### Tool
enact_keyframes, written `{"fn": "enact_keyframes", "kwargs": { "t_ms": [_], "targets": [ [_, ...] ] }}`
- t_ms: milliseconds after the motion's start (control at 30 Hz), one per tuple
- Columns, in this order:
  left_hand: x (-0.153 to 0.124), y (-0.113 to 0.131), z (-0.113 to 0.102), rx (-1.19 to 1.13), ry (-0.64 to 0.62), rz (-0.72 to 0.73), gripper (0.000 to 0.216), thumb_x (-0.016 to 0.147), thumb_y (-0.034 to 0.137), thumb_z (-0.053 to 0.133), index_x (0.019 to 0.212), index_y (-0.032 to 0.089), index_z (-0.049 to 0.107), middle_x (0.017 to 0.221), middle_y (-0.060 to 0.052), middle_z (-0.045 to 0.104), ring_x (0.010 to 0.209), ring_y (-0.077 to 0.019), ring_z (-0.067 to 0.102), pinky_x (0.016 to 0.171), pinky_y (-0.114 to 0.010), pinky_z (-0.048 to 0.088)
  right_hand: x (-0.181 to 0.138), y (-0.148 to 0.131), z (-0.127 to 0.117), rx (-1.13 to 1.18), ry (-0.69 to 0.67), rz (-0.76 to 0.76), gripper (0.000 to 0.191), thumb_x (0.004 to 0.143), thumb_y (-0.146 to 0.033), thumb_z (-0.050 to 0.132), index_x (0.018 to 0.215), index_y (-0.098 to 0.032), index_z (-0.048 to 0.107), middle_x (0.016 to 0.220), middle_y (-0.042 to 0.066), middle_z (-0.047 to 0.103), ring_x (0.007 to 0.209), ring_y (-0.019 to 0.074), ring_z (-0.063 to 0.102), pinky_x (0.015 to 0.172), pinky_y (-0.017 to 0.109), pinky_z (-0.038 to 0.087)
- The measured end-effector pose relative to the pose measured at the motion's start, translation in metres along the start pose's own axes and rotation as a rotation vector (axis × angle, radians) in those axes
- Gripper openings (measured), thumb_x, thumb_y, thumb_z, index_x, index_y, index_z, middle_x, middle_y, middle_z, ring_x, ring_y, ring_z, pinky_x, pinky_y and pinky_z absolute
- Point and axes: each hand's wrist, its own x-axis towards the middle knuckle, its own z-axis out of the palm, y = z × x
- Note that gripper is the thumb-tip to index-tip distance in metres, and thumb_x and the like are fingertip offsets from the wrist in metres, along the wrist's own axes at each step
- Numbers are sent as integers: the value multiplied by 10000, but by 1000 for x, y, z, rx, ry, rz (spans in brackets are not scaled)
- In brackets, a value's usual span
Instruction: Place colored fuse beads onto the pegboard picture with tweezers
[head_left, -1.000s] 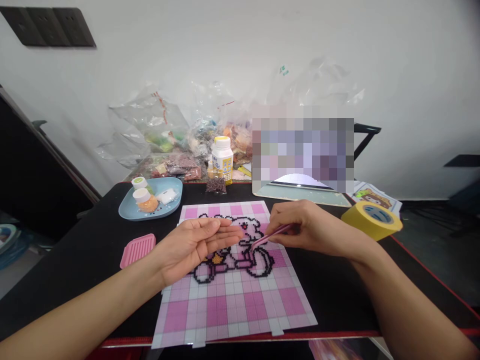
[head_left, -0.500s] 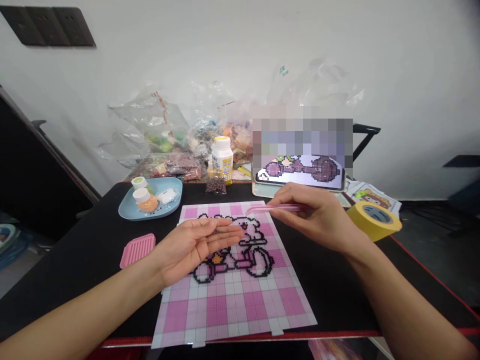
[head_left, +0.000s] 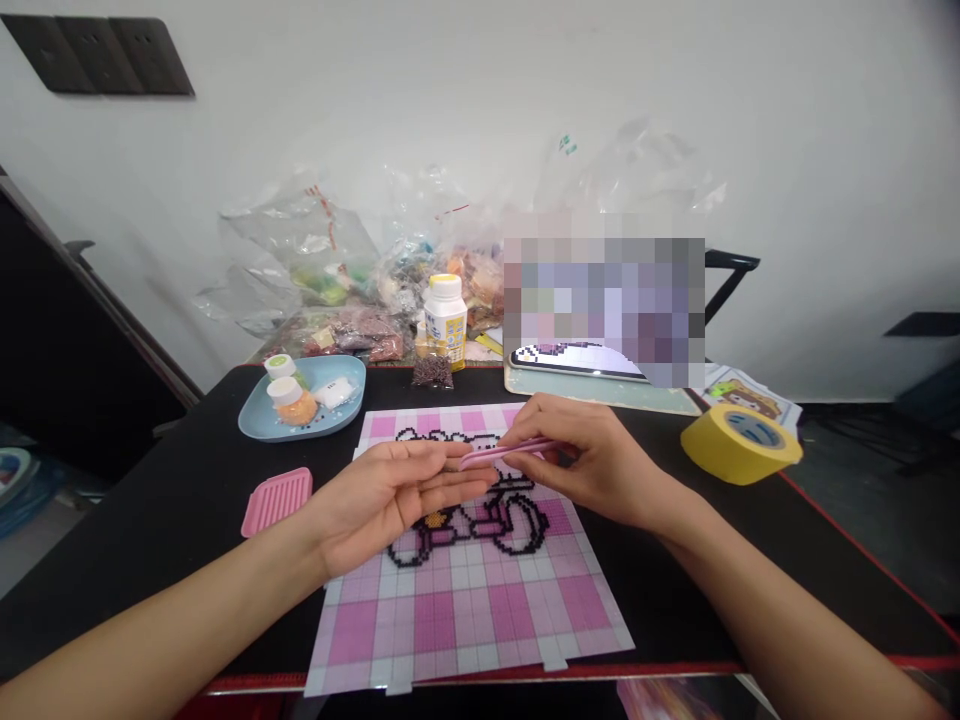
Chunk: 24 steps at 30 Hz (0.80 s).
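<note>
My left hand [head_left: 405, 490] is palm up above the pegboard, fingers stretched out flat. Whether small beads lie in its palm now is hard to make out. Pinched in my right hand [head_left: 577, 460] are pink tweezers [head_left: 536, 448], their tips at the fingers of my left hand. Below both hands lies a pink-and-white checked pegboard [head_left: 480, 620]. Black beads [head_left: 517, 548] on it outline a figure on a wheeled vehicle, with a small patch of orange beads [head_left: 436, 520]. My hands hide part of this pattern.
On the left are a blue tray [head_left: 255, 425] with small bead jars and a pink ridged tray [head_left: 277, 502]. Behind stand a white bottle [head_left: 445, 325], a bag of dark beads [head_left: 432, 372] and a partly blurred screen [head_left: 570, 362]. Yellow tape [head_left: 720, 450] sits right.
My right hand has moved left and down, bringing the tweezers to the fingers of my left hand. The left hand has barely shifted.
</note>
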Motion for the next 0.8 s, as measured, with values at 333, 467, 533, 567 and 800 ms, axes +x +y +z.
{"fn": "enact_keyframes", "kwargs": {
  "t_ms": [333, 467, 533, 567, 800],
  "targets": [
    [-1, 0, 1, 53, -6, -17, 235, 919, 8, 465, 1103, -33, 604, 1160, -251, 673, 1086, -274, 656, 974, -317, 520, 0, 1, 2, -10, -17, -18, 86, 866, -221, 612, 917, -177, 666, 806, 45, 628, 677, 120, 567, 589, 245, 461],
    [-1, 1, 2, 57, 9, -24, 230, 920, 12, 464, 1090, -20, 616, 1141, -235, 688, 1072, -264, 666, 1004, -335, 497, 0, 1, 2, -7, -8, -20, 85, 868, -226, 610, 915, -182, 665, 814, 45, 629, 689, 124, 576, 596, 252, 470],
    [-1, 1, 2, 52, 17, -28, 226, 918, 8, 467, 1079, -20, 622, 1121, -232, 698, 1055, -261, 675, 1006, -339, 494, 0, 2, 2, -8, -1, -25, 82, 867, -223, 610, 912, -183, 665, 812, 44, 627, 683, 122, 572, 589, 250, 469],
    [-1, 1, 2, 49, 17, -29, 224, 916, 6, 470, 1076, -21, 625, 1115, -230, 700, 1051, -260, 677, 1004, -339, 495, 0, 2, 2, -9, 1, -26, 81, 867, -220, 610, 912, -182, 665, 811, 45, 626, 682, 122, 571, 587, 250, 469],
    [-1, 0, 1, 41, -18, -29, 217, 913, 13, 483, 1036, -3, 660, 1093, -200, 718, 1036, -246, 686, 971, -309, 513, 1, 3, 4, 3, 4, -30, 83, 866, -206, 613, 919, -172, 667, 800, 49, 623, 701, 128, 576, 599, 254, 473]
  ]
}}
